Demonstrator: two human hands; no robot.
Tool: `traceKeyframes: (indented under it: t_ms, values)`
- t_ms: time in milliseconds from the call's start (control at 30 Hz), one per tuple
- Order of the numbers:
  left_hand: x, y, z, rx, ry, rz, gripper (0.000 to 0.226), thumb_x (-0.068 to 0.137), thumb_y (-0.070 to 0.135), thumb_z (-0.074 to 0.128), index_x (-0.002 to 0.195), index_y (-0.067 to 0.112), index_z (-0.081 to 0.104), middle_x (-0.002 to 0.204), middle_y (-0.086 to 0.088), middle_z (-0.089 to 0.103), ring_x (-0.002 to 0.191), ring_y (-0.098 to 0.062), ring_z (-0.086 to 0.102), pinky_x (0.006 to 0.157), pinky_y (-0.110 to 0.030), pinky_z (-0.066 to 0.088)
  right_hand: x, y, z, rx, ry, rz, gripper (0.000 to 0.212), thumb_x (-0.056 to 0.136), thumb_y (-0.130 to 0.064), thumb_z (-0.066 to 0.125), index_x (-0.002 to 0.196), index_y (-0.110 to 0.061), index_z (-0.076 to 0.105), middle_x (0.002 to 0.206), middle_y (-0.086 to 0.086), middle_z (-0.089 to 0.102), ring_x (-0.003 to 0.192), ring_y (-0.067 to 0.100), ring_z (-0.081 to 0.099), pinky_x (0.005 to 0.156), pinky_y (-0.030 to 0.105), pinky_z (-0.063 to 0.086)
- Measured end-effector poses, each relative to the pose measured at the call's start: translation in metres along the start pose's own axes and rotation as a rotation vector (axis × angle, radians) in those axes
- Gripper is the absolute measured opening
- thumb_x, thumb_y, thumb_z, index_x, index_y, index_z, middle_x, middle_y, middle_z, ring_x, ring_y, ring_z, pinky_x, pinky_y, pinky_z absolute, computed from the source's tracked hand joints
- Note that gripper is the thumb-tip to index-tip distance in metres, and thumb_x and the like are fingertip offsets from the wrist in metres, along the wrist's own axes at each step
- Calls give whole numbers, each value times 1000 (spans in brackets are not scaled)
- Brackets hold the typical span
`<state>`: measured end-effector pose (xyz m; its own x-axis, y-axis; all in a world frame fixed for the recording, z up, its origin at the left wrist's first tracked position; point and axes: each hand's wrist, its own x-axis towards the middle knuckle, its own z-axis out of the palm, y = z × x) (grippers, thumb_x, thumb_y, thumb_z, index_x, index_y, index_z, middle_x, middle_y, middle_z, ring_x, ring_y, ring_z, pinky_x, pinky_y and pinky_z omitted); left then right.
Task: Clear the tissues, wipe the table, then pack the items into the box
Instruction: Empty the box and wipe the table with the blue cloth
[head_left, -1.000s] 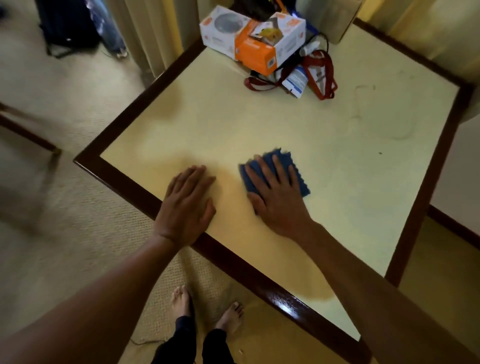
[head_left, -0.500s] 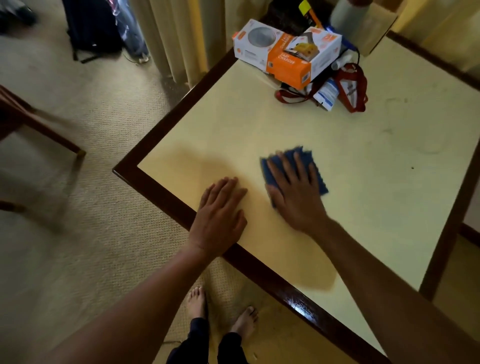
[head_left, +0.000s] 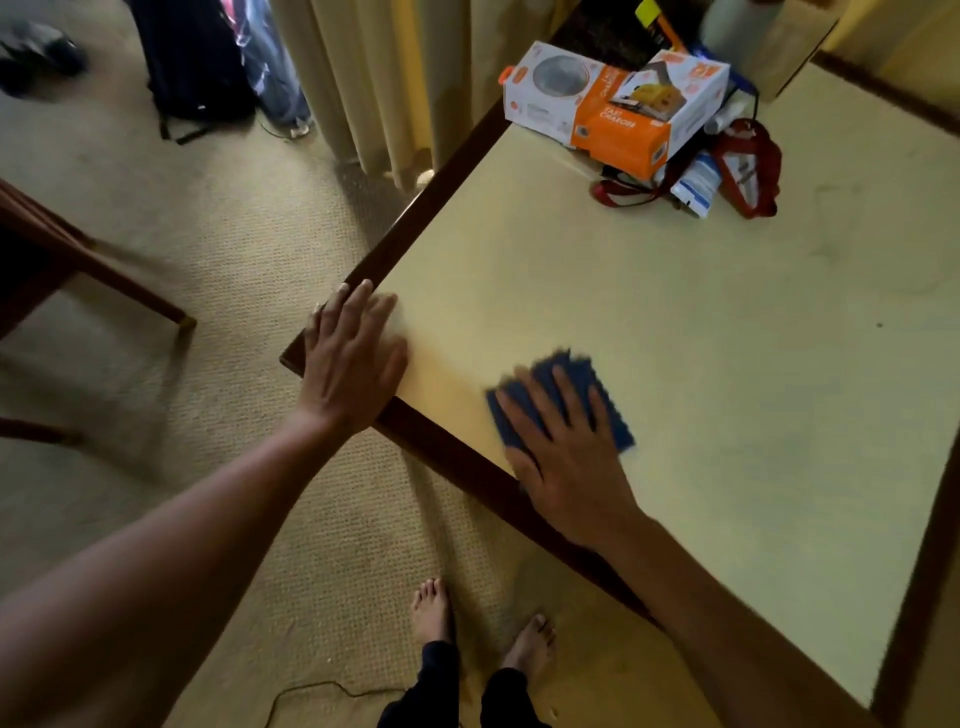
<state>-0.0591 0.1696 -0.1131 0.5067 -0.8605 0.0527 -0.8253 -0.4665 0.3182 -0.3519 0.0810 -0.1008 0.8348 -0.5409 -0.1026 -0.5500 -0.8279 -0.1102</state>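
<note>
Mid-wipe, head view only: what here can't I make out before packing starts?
1. The blue cloth: head view, largely covered by the right hand, edges motion-blurred.
2. The dark object behind the orange-and-white box: head view, partly hidden by the box and cut off by the top edge.
3. The blue-and-white packet: head view, print too small to read.
4. The table: head view, right side cut off by the frame edge.

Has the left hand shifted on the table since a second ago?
Yes. The left hand slid along the near dark wooden rim of the cream-topped square table, toward its left corner, where it now lies flat.
</note>
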Motion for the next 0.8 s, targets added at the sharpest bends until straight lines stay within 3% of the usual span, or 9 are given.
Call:
traceKeyframes:
  t_ms: [67,133,233,333,400,467,567,633,800]
  values:
    - [2,-1,1,7,9,1,64,98,56,40,152,23,45,164,-9,34,153,-33,26,122,-56,22,-43,15,-1,1,-16,-22,59,108,-47,30,163,-31,17,172,-1,8,159,30,2,124,60,12]
    - [3,0,2,1,26,6,63,97,56,42,151,23,45,163,-9,35,152,-33,26,121,-56,22,-35,59,-7,-26,-36,121,59,108,-48,25,163,-29,20,171,3,14,158,32,6,121,63,19]
    - [2,-2,-1,-6,62,26,62,97,53,42,150,21,48,161,-10,38,151,-34,29,120,-55,24,48,110,-17,-39,26,406,61,107,-51,18,163,-27,22,169,8,21,156,39,14,118,66,21]
    - [2,-6,3,-15,101,33,60,97,50,42,148,20,50,160,-10,41,150,-34,31,120,-55,25,141,97,-22,33,67,497,61,107,-52,17,163,-31,17,171,6,13,157,38,5,122,66,8]
    - [2,-7,6,-18,118,37,58,98,47,43,148,20,51,160,-10,42,150,-34,31,120,-55,25,172,57,-17,45,35,398,61,107,-52,16,164,-32,12,172,4,9,157,37,-1,123,64,2]
    - [2,-9,6,-26,127,41,58,97,46,44,148,20,51,160,-9,42,150,-35,32,120,-55,26,158,9,-10,-10,44,228,61,106,-51,20,164,-30,16,171,5,14,157,38,2,122,65,8]
    - [2,-9,4,-25,110,45,58,96,45,44,148,21,51,160,-9,41,151,-34,30,120,-55,24,60,-33,-2,-31,-22,-17,59,109,-49,26,164,-32,13,172,0,6,158,32,-1,125,60,6]
    - [3,-7,4,-20,98,35,58,95,45,44,148,21,50,161,-9,40,151,-33,29,121,-55,22,2,-13,-2,-39,-57,-38,59,108,-47,29,164,-34,12,172,0,7,158,31,1,125,59,8]
    - [4,-8,3,-27,82,24,59,95,46,43,149,23,50,161,-7,39,152,-31,28,122,-53,21,64,77,-12,-57,38,457,62,107,-53,17,163,-27,18,169,10,22,156,40,14,120,64,18]
